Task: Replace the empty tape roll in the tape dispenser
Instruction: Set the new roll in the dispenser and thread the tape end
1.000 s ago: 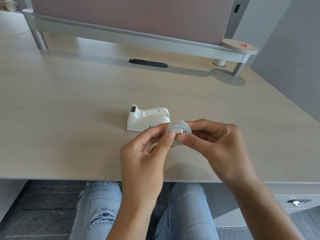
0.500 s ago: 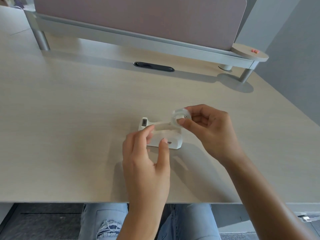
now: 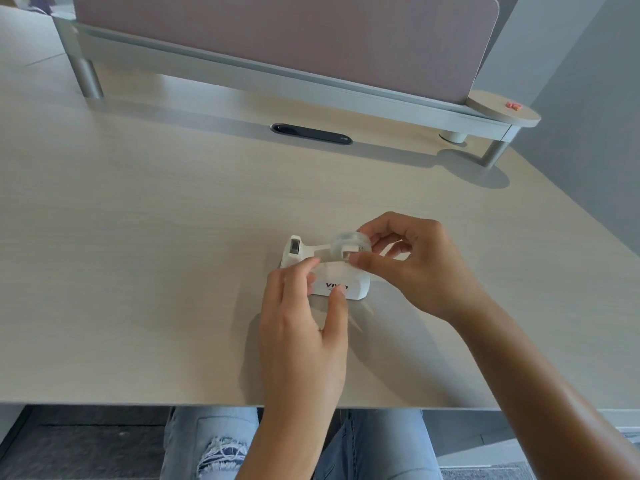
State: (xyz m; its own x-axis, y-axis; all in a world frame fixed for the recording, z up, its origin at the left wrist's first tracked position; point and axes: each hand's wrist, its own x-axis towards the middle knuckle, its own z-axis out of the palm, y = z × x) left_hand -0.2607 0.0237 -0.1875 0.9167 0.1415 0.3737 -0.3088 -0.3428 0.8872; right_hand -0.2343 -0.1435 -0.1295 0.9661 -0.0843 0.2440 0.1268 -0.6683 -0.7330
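Note:
A white tape dispenser [image 3: 341, 284] stands on the light wooden desk [image 3: 156, 237], its cutter end pointing left. My right hand [image 3: 412, 261] pinches a clear tape roll [image 3: 346, 243] with a white core just above the dispenser's rear slot. My left hand [image 3: 304, 327] sits in front of the dispenser, thumb and index finger touching its near side. A strip of tape seems to run from the roll toward the cutter, though I cannot tell for sure.
A raised shelf with a pink partition [image 3: 277, 39] runs along the back on metal legs [image 3: 86, 77]. A black cable slot [image 3: 311, 133] lies in the desk behind the dispenser. A round wooden disc [image 3: 502, 110] with a small pink item sits at the back right.
Both hands have moved forward from the desk's near edge to the dispenser. The right hand carried the roll above the dispenser; the left hand let go of the roll and touches the dispenser.

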